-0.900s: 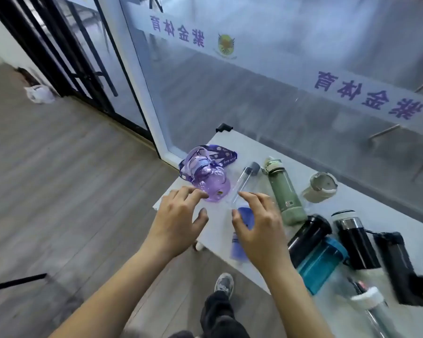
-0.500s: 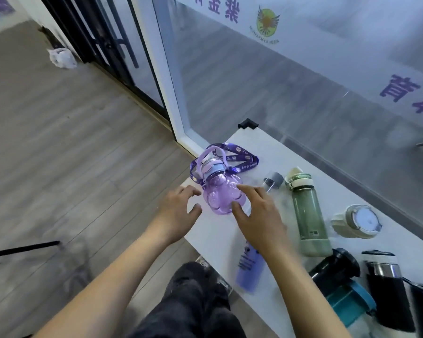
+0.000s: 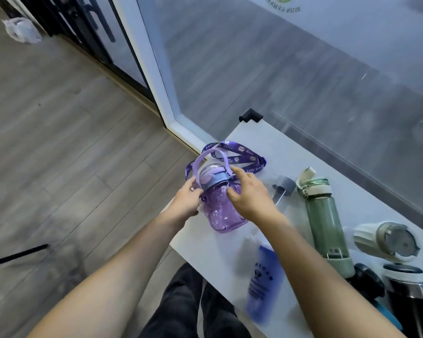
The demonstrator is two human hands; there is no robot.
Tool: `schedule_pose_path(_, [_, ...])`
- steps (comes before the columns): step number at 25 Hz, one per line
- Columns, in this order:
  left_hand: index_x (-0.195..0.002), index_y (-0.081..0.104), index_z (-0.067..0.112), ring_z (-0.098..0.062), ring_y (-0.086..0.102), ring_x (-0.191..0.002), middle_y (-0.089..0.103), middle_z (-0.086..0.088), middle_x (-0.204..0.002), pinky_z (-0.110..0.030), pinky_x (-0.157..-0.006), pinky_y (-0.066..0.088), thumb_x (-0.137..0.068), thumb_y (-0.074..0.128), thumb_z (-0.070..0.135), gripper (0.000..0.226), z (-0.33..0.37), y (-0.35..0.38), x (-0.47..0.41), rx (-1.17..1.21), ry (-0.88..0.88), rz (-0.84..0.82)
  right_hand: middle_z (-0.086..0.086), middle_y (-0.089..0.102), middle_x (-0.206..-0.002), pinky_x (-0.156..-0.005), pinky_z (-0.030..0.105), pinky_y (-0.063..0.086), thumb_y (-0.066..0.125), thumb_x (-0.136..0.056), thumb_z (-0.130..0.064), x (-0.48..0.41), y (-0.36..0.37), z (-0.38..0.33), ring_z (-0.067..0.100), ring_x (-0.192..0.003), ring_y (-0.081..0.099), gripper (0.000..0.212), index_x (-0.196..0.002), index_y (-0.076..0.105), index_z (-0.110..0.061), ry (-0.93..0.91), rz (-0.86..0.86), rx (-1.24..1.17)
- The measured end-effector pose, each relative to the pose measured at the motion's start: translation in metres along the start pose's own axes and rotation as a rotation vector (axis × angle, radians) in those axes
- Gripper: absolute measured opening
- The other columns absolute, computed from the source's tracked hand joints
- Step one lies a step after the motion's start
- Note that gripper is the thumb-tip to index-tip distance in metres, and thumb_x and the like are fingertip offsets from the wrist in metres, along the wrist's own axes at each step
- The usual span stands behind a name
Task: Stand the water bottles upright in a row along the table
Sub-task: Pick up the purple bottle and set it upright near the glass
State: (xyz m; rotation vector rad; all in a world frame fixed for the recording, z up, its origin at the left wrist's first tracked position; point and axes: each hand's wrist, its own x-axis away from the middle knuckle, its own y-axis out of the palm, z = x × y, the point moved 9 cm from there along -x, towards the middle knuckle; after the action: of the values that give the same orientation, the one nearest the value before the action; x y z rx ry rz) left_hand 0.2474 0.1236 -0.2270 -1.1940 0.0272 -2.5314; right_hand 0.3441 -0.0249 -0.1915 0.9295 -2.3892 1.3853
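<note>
A squat purple bottle (image 3: 224, 213) with a lilac lid, loop handle and printed purple strap (image 3: 242, 152) is at the white table's (image 3: 266, 135) left end, tilted up off its side. My left hand (image 3: 187, 202) grips its neck from the left. My right hand (image 3: 250, 195) holds its shoulder from the right, index finger pointing past the lid. To the right, lying flat: a clear bottle with a blue base (image 3: 264, 284) and grey cap, a green bottle (image 3: 325, 223), a beige cup (image 3: 386, 240), and dark bottles (image 3: 408, 298) at the edge.
A glass wall with a white frame (image 3: 156, 76) runs just behind the table. A black corner guard (image 3: 250, 115) caps the table's far corner. Grey wood floor (image 3: 59, 142) lies to the left, with a white bag (image 3: 21, 29) by black doors. My legs (image 3: 188, 301) stand beside the table.
Both hands moved forward from above the table and closed around the purple bottle, which now tips up from lying flat. The camera moved closer and to the left.
</note>
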Motion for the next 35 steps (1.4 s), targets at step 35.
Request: schedule_pose_path(35, [-0.098, 0.064, 0.022, -0.013, 0.06, -0.081, 0.068, 0.002, -0.095, -0.028, -0.076, 0.049, -0.094, 0.057, 0.036, 0.016, 0.056, -0.005, -0.055, 0.106, 0.156, 0.015, 0.0, 0.07, -0.112, -0.099, 0.044, 0.053, 0.051, -0.095, -0.054, -0.016, 0.02, 0.041, 0.023, -0.108, 0.064, 0.029, -0.099, 0.068, -0.03, 0.424, 0.234, -0.985])
